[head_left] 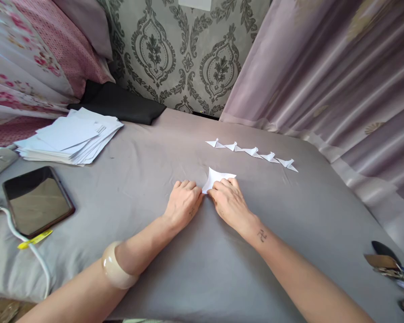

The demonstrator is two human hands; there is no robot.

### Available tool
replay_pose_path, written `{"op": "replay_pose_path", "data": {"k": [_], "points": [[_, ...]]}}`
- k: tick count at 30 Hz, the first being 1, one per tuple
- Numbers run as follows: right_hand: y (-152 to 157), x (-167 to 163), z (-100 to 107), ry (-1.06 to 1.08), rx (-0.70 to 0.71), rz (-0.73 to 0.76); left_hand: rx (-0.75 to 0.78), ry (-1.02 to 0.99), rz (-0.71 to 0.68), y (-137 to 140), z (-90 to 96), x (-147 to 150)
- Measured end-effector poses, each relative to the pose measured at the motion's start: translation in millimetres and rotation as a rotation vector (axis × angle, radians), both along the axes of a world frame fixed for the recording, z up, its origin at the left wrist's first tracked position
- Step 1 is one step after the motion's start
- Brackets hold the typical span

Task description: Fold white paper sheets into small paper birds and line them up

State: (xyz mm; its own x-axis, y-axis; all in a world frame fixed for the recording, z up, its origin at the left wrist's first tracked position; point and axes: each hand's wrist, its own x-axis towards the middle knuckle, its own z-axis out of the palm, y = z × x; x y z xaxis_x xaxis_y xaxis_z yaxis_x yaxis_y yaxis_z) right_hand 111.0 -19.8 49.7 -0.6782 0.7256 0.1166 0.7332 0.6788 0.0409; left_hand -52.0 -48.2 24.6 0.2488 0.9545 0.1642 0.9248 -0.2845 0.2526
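Observation:
A small white sheet of paper (218, 176) lies on the grey cloth in front of me, its far corners lifting a little. My right hand (227, 193) is closed on its near right part, with the fingers curled over the paper. At the paper's near left corner, my left hand (186, 197) is closed, thumb and fingers pinching the edge. The fingertips hide the near edge, so any crease there cannot be made out. Beyond the hands, several small folded white paper figures (252, 151) stand in a slanting row, well apart from the sheet.
A stack of white paper (70, 139) lies at the far left, beside a black folded cloth (121, 103). Nearer left are a phone (37, 199), a white cable (37, 255) and a power strip (0, 161). Keys (388, 271) lie at the right edge. Curtains (323, 67) border the right.

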Motion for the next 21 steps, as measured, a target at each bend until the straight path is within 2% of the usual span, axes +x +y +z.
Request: {"op": "replay_pose_path", "data": {"k": [4, 8, 13, 21], "points": [[1, -2, 6, 0.020, -0.078, -0.044, -0.027, -0.039, 0.039, 0, -2.4, 0], [6, -5, 17, 0.036, -0.234, -0.171, -0.030, -0.089, 0.053, 0, -5.2, -1], [14, -13, 29, -0.008, -0.356, -0.294, -0.026, -0.102, 0.081, 0, -6.9, -1], [27, -24, 34, -0.077, -0.476, -0.405, -0.077, -0.096, 0.107, 1, -4.8, -1]]}}
